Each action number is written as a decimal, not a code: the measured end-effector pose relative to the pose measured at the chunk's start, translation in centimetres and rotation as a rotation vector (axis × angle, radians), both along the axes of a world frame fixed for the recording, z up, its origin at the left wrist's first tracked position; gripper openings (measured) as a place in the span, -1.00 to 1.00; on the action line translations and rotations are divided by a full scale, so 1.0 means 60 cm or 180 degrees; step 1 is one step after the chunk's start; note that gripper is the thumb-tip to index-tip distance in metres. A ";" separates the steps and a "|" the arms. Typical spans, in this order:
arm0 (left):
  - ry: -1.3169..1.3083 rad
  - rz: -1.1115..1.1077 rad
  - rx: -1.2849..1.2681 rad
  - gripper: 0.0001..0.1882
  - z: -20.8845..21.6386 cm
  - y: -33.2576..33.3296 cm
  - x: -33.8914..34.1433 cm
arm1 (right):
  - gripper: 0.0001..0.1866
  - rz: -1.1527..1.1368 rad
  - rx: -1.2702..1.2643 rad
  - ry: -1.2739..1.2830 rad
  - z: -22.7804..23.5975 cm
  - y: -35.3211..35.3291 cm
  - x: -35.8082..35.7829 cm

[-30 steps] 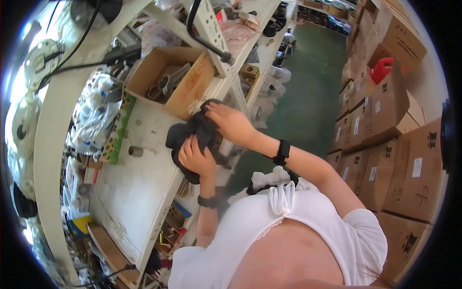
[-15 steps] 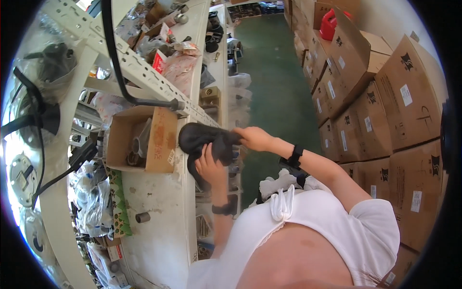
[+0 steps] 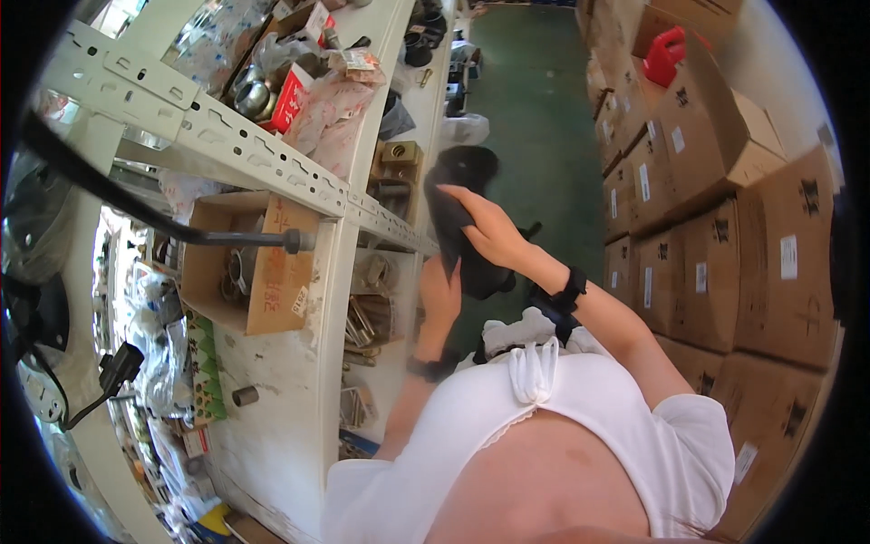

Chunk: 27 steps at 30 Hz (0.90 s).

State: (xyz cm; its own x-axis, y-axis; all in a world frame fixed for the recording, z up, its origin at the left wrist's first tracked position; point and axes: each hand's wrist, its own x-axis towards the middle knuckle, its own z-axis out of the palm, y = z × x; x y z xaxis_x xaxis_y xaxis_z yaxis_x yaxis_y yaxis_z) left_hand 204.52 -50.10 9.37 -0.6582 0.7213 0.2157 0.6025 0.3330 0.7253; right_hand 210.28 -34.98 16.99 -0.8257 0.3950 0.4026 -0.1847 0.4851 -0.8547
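Both my hands hold a black, curved, rubber-like part (image 3: pixel 445 216), whose exact kind I cannot make out. It has a rounded, blurred upper end and hangs over the aisle beside the shelf edge. My right hand (image 3: pixel 494 231) grips its right side, fingers pointing up along it. My left hand (image 3: pixel 440 295) is closed on its lower left edge, with some fingers hidden behind the part. On the shelf to the left stands an open cardboard box (image 3: pixel 288 272) with metal pieces inside.
A short grey tube (image 3: pixel 245 396) lies on the white shelf (image 3: pixel 272 444). A black rod (image 3: pixel 163 218) juts across the perforated shelf beam (image 3: pixel 245 140). Stacked cartons (image 3: pixel 698 263) line the right side, with a red jug (image 3: pixel 664 56) above. Green floor (image 3: pixel 526 100) runs between.
My hands have carried the black part right, from the shelf's edge out over the aisle, turning it more upright. The whole view has also shifted a little.
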 end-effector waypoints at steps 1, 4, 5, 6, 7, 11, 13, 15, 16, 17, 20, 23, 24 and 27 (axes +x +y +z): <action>-0.0084 0.0192 0.0186 -0.72 0.010 0.014 0.004 | -0.40 0.0074 0.0063 0.0110 0.005 0.011 -0.015; -0.0216 0.0727 0.0485 -0.69 0.043 0.061 0.008 | -0.39 0.0528 -0.0031 0.0118 0.032 0.044 -0.071; -0.0280 0.0942 0.0575 -0.67 0.052 0.070 0.008 | -0.40 0.0796 -0.0182 0.0117 0.042 0.049 -0.092; -0.0277 0.1034 0.0562 -0.67 0.061 0.077 0.007 | -0.42 0.0927 -0.0054 0.0266 0.046 0.053 -0.115; -0.0273 0.1423 0.0577 -0.64 0.071 0.078 0.004 | -0.44 0.1057 0.0069 0.0417 0.047 0.052 -0.140; -0.0401 0.2435 0.0863 -0.64 0.092 0.067 -0.003 | -0.52 0.1265 0.0583 0.0704 0.062 0.040 -0.194; -0.0392 0.2600 0.0953 -0.65 0.093 0.056 0.013 | -0.51 0.1317 0.0820 0.0891 0.059 0.034 -0.207; -0.0450 0.2706 0.1055 -0.65 0.080 0.052 0.022 | -0.50 0.1309 0.1082 0.1024 0.050 0.031 -0.212; -0.0432 0.2727 0.0995 -0.65 0.072 0.052 0.023 | -0.49 0.1275 0.1226 0.1075 0.048 0.031 -0.213; -0.0405 0.2735 0.0940 -0.64 0.075 0.060 0.021 | -0.47 0.1225 0.1376 0.1137 0.048 0.033 -0.213; -0.0429 0.2635 0.0821 -0.63 0.086 0.101 0.015 | -0.53 0.1114 0.1582 0.1139 0.040 0.035 -0.220; -0.0195 0.2416 0.0870 -0.62 0.072 0.138 -0.005 | -0.69 0.0958 0.1683 0.1273 0.040 0.043 -0.227; -0.0141 0.2355 0.0614 -0.63 0.063 0.139 -0.016 | -0.71 0.0946 0.1640 0.1296 0.040 0.045 -0.228; -0.0749 0.1947 0.0720 -0.64 0.068 0.146 -0.046 | -0.78 0.0862 0.1615 0.1324 0.037 0.052 -0.233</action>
